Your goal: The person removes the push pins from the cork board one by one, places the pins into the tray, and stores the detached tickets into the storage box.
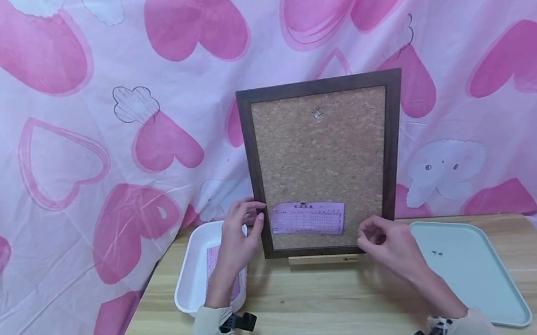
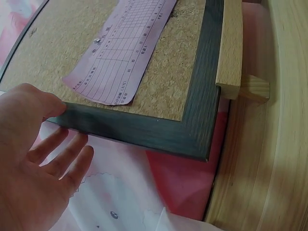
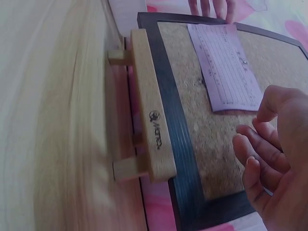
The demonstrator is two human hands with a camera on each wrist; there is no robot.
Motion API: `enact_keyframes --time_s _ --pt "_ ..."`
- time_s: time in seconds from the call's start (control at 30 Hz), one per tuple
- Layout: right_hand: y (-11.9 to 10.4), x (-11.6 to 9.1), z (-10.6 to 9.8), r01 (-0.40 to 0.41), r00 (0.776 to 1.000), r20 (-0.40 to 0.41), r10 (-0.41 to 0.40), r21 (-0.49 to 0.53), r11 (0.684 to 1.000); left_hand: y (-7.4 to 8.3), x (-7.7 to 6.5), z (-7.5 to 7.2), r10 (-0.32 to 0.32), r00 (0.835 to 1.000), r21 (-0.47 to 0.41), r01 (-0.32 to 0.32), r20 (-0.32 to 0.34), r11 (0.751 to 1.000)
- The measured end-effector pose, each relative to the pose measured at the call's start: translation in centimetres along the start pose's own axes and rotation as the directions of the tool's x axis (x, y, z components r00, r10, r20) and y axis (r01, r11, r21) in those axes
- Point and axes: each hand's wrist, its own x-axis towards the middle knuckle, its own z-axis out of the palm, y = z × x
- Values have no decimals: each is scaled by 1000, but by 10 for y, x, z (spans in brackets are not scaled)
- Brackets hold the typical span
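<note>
A dark-framed cork board [image 1: 324,147] stands upright on a small wooden stand [image 1: 323,259]. Low on its cork, toward the left, hangs a pink printed paper slip [image 1: 307,219], with one small shiny pin [image 2: 97,41] at its upper edge. My left hand [image 1: 237,236] grips the board's left frame, thumb in front and fingers behind. Near the lower right corner of the board is my right hand [image 1: 386,242], its thumb and index finger brought together and the others curled. Whether a small thing sits between those right fingertips is hidden.
On the left, a white basin [image 1: 182,287] holds more pink slips [image 1: 234,288], partly behind my left arm. A pale green tray [image 1: 477,275] with a few tiny pins [image 1: 437,253] lies at the right. Behind the wooden table [image 1: 312,323] hangs a heart-patterned cloth [image 1: 194,16].
</note>
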Motion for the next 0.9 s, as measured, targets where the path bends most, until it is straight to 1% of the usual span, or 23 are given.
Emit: enact_keyframes --time_s 0.17,0.37,0.5,0.63,0.8,0.9 --pt "-8 6 5 -15 1000 6 15 2 1000 3 3 4 -21 1000 24 21 10 1000" --pt "-19 11 9 -24 1000 18 25 -34 999 5 4 11 -32 999 10 32 9 999" --pt "-25 15 12 -32 999 40 32 -6 999 3 3 15 -31 1000 49 31 3 998" --pt "-31 21 18 -12 999 43 11 17 1000 2 2 16 -31 999 78 32 -4 996" --pt "-38 29 27 21 999 35 -21 20 1000 0 1 16 -45 999 67 45 6 997" --pt "-42 32 31 32 999 29 -32 26 999 0 1 16 -40 999 58 39 10 998"
